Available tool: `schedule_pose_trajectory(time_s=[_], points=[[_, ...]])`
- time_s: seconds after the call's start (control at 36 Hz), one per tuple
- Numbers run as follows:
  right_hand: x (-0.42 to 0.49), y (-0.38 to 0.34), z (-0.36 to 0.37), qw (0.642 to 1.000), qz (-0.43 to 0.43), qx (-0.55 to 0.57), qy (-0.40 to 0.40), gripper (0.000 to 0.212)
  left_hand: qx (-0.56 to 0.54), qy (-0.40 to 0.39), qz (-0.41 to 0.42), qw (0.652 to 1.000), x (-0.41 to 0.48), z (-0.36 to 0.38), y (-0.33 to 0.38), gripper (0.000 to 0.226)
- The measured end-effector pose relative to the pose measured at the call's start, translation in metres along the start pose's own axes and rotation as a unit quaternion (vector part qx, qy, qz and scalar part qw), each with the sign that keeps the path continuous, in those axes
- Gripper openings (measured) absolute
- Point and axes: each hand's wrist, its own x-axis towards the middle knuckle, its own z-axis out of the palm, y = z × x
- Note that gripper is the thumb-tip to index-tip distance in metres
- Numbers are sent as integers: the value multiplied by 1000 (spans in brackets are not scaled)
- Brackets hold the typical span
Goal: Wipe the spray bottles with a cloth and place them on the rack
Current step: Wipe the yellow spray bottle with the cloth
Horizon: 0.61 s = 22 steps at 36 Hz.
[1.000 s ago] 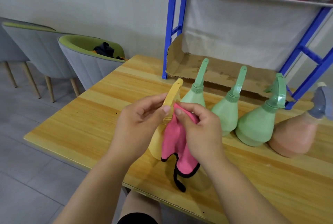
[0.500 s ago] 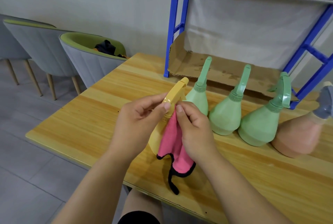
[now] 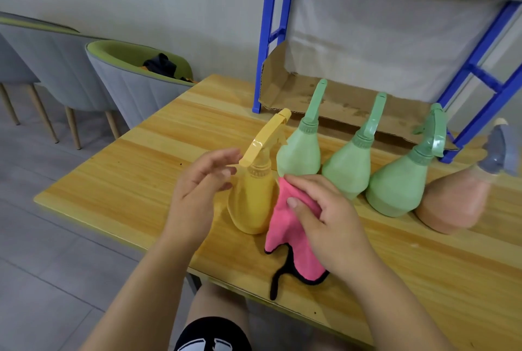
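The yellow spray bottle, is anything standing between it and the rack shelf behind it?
Nothing fully blocks it. The yellow spray bottle has a green spray bottle just behind it, ahead of the cardboard-lined shelf; lifting it over should clear that.

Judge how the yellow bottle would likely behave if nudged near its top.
The yellow bottle has a wide base and narrow neck, so it probably resists tipping. Nothing shows how full it is, so its weight is unclear. Its glossy trigger head looks smooth, maybe slippery. The left hand is open beside it; the right hand presses the cloth against its side.
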Motion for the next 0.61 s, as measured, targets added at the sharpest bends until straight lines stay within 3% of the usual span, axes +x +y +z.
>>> schedule_pose_trajectory(time_s=[0.08, 0.17, 0.28, 0.39, 0.47, 0.61], points=[[-6, -2, -4, 999, -23, 17, 26, 34, 76, -65, -22, 995, -3, -9, -16, 53], [-9, -4, -5, 998, -26, 45, 40, 36, 77, -131, -69, 986, -5, -8, -21, 73], [-12, -4, -5, 995, -30, 76, 65, 37, 102, -133, -90, 982, -4, -5, -21, 83], [-15, -2, -6, 991, -33, 103, 75, 37, 148, -126, -81, 978, -2, 4, -24, 68], [-18, -3, -9, 991, -35, 118, 44, 37, 117, -136, -80, 981, -3, 12, -23, 57], [-19, -8, -13, 984, -13, 174, 35, 36, 70, -104, -112, 986, -3, 17, -21, 73]])
